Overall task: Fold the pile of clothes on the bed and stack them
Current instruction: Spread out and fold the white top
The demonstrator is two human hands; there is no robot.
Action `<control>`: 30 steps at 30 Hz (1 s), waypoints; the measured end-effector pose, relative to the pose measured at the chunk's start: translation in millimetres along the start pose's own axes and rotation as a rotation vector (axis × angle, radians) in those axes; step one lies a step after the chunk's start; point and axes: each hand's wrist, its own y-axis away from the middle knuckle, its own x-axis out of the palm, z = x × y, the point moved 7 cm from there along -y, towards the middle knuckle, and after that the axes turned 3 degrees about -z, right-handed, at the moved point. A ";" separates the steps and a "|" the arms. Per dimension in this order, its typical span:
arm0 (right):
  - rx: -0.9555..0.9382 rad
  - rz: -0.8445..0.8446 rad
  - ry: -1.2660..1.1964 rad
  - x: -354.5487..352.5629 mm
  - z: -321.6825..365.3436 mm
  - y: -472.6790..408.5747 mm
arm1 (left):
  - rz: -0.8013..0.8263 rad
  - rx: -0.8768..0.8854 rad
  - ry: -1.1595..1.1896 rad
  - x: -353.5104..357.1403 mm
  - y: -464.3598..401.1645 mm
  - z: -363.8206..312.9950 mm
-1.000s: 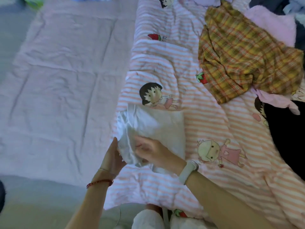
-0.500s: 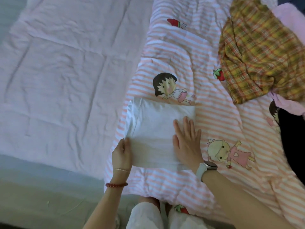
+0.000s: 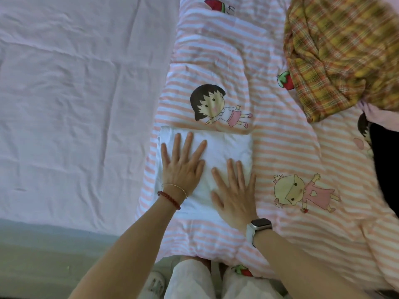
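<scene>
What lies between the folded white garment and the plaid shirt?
In the head view, only the striped quilt lies between the white garment and the plaid shirt, showing a printed cartoon girl and strawberry; no clothing there.

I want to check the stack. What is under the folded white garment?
The folded white garment lies on the striped cartoon quilt. Both hands, left hand and right hand, press it flat. Anything beneath it is covered.

My bed (image 3: pixel 64 104) has a wrinkly pale pink sheet on it, and a pink-and-white striped quilt (image 3: pixel 280 158) with cartoon girls and strawberries is spread over the right part. On the quilt: a folded white cloth (image 3: pixel 228 147), a crumpled yellow plaid shirt (image 3: pixel 336 52) and something black (image 3: pixel 386 169) by the right edge.
</scene>
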 end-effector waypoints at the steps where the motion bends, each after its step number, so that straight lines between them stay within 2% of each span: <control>1: -0.019 0.008 -0.002 5.9 -0.2 11.5 | 0.026 0.010 -0.023 6.7 0.8 4.1; 4: -0.070 0.030 -0.023 16.6 -3.1 33.1 | 0.083 0.027 -0.020 15.0 2.0 5.7; 7: -0.085 0.002 -0.117 6.6 -7.8 27.6 | 0.018 0.008 0.089 5.2 -0.7 4.1; 9: -0.006 -0.092 -0.280 -10.4 -19.5 21.9 | -0.059 -0.065 0.241 -5.7 4.0 9.4; 11: 0.180 -0.227 -0.471 -27.3 -41.2 15.6 | -0.158 -0.250 0.376 -15.9 15.1 24.7; 13: 0.380 -0.242 -0.681 -31.6 -57.0 7.7 | -0.189 -0.558 0.550 -14.9 31.7 49.3; 15: 0.536 -0.181 -0.816 -25.8 -64.4 -2.9 | -0.065 -0.838 0.712 0.5 43.6 70.1; 16: 0.594 -0.144 -0.854 -21.9 -67.0 -8.1 | -0.005 -0.896 0.735 4.9 45.8 76.3; 20: 0.727 0.000 -0.927 -10.2 -72.3 -19.0 | 0.050 -0.826 0.812 2.8 35.5 83.9; 25: 0.754 0.078 -1.138 -1.0 -73.4 -10.4 | 0.189 -0.823 0.949 7.4 24.6 84.8; 30: 0.664 0.152 -1.213 1.1 -68.0 -4.0 | 0.254 -0.722 0.823 1.0 24.6 69.7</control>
